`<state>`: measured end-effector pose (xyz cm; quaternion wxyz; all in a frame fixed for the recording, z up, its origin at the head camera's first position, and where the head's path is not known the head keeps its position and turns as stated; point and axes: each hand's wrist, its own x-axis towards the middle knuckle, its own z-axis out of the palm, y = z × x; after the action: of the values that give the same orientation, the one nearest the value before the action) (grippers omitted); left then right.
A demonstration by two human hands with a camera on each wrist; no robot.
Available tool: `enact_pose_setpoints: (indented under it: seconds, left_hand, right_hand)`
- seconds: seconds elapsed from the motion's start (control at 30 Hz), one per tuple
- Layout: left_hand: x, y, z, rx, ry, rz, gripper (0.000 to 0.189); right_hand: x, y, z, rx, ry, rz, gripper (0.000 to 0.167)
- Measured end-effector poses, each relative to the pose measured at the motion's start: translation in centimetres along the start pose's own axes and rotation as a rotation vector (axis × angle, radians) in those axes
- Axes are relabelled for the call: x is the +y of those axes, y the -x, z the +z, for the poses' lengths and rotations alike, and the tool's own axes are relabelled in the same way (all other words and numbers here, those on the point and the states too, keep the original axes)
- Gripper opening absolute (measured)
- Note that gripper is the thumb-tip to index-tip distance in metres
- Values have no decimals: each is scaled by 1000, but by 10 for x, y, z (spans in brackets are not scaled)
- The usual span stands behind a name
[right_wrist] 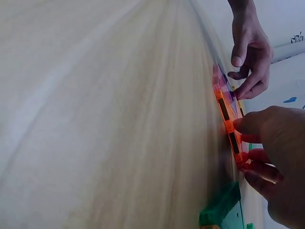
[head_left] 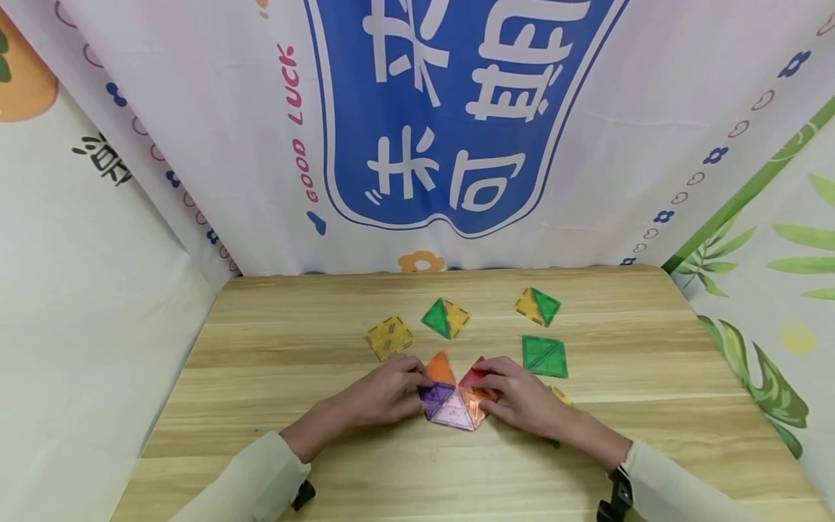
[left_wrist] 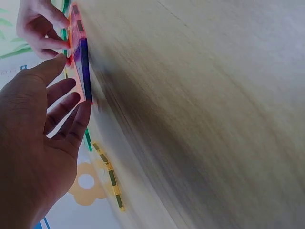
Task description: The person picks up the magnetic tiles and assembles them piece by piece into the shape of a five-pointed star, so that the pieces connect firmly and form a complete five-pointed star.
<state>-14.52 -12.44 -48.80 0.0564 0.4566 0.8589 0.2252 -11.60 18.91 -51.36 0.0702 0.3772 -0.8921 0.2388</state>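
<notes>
Translucent triangular magnetic tiles form a fan near the table's middle. A purple tile [head_left: 435, 397] joins a pink tile [head_left: 453, 413], an orange tile [head_left: 474, 406] and a red tile [head_left: 471, 377]; another orange tile [head_left: 440, 368] points away at the top. My left hand [head_left: 391, 391] touches the purple tile's outer side with relaxed fingers, as the left wrist view also shows. On the opposite side, my right hand [head_left: 522, 395] pinches the lower orange tile, thumb on its edge and curled fingers by the red tile. Parts of both tiles are hidden beneath that hand.
Behind the hands lie a yellow square [head_left: 389, 338] and two green-yellow pairs, left pair [head_left: 445, 318] and right pair [head_left: 538, 307]. A green square [head_left: 544, 356] lies right, with another partly hidden yellow-green piece [head_left: 561, 395] below it. A printed curtain [head_left: 574, 217] hangs behind the wooden table [head_left: 261, 348].
</notes>
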Motion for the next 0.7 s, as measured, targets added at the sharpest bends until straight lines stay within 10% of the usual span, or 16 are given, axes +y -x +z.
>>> enact_pose_setpoints:
  seconds: [0.7]
  left_hand:
    - [4, -15, 14, 39, -28, -226, 62]
  right_hand:
    - [-9, -6, 9, 97, -38, 323, 47]
